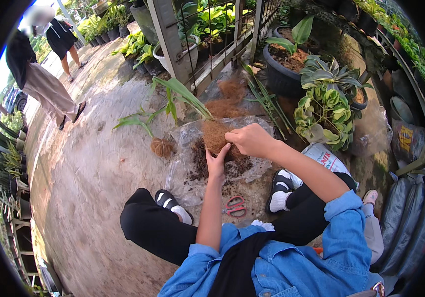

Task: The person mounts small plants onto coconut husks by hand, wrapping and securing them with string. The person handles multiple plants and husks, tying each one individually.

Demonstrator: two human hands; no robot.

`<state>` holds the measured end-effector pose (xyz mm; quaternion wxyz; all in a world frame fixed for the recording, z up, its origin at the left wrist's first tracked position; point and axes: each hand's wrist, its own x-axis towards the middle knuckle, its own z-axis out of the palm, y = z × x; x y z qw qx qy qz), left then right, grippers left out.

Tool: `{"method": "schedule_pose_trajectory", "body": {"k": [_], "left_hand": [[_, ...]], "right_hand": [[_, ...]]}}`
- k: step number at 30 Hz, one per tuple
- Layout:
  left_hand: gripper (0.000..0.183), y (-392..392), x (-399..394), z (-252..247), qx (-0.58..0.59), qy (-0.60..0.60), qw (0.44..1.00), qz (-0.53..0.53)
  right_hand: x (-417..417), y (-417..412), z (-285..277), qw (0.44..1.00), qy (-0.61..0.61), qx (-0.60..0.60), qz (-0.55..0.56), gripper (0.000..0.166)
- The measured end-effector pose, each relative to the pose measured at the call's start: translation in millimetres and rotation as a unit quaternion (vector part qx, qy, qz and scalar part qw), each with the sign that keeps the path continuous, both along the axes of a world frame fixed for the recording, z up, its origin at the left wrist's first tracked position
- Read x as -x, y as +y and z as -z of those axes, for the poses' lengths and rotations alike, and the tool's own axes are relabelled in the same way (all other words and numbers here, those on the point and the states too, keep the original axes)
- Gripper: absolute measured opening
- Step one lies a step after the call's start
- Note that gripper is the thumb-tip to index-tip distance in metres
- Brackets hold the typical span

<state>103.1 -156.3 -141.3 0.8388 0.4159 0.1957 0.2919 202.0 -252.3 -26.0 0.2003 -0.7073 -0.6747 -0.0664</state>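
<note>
A ball of brown coconut fibre (213,134), with long green leaves (188,94) rising from its top, stands between my hands above the plastic sheet. My left hand (217,162) cups its lower side, with the thumb raised along the right. Against the upper right side, my right hand (253,140) has its fingers curled in a pinch at the fibre; whether a thread is held there is too small to tell. Beneath lies a clear plastic sheet (182,182) bearing dark soil (202,169). To the left rests another fibre-wrapped plant ball (161,147).
Red-handled scissors (236,206) lie on the concrete near my legs. Loose coconut fibre (231,102) and cut long leaves (268,102) are beyond the sheet. Potted plants (323,117) and a printed sack (321,157) stand right. Two people (45,85) are at upper left.
</note>
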Motion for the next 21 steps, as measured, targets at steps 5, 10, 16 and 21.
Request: {"method": "schedule_pose_trajectory", "body": {"k": [5, 10, 16, 21], "left_hand": [[0.05, -4.2, -0.6, -2.2, 0.064, -0.008, 0.998, 0.007], [0.05, -2.9, 0.3, 6.8, 0.061, -0.031, 0.998, 0.015], [0.05, -9.8, 0.3, 2.6, 0.033, -0.018, 0.999, 0.023], [0.05, -9.0, -0.2, -0.5, 0.087, -0.025, 0.996, 0.025]], "right_hand": [[-6.9, -1.2, 5.6, 0.999, 0.029, -0.005, 0.029, 0.005], [-4.4, -3.1, 3.8, 0.999, 0.031, -0.014, 0.026, 0.005], [-5.6, -3.6, 5.6, 0.999, 0.016, 0.003, 0.033, 0.006], [-5.1, -4.1, 8.4, 1.0, 0.009, -0.009, 0.028, 0.006]]}}
